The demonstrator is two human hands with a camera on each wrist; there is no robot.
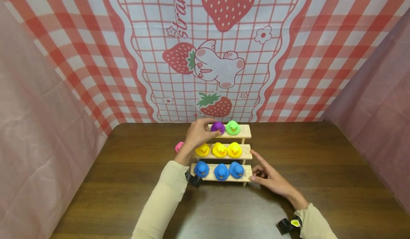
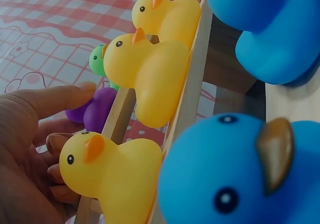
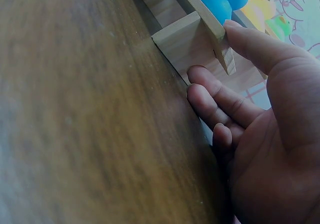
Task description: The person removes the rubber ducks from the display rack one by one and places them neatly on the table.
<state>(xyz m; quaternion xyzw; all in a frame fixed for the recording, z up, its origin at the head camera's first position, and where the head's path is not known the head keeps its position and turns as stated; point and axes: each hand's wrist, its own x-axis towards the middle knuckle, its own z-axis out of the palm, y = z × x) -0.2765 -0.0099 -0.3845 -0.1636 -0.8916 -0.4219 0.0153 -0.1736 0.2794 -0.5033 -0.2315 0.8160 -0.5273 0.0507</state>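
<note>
A three-step wooden rack carries rubber ducks. On its top step, my left hand pinches a purple duck between thumb and fingers, left of a green duck. Three yellow ducks sit along the middle step, and three blue ducks along the bottom one. At the rack's right end is my right hand. Its thumb touches the end of the bottom step, while the index finger reaches up to the middle step's end. The other fingers are loosely bent.
A pink duck lies left of the rack, partly hidden behind my left forearm. The rack stands near the back of a brown wooden table. A strawberry-print cloth hangs behind it, with pink cloths at both sides.
</note>
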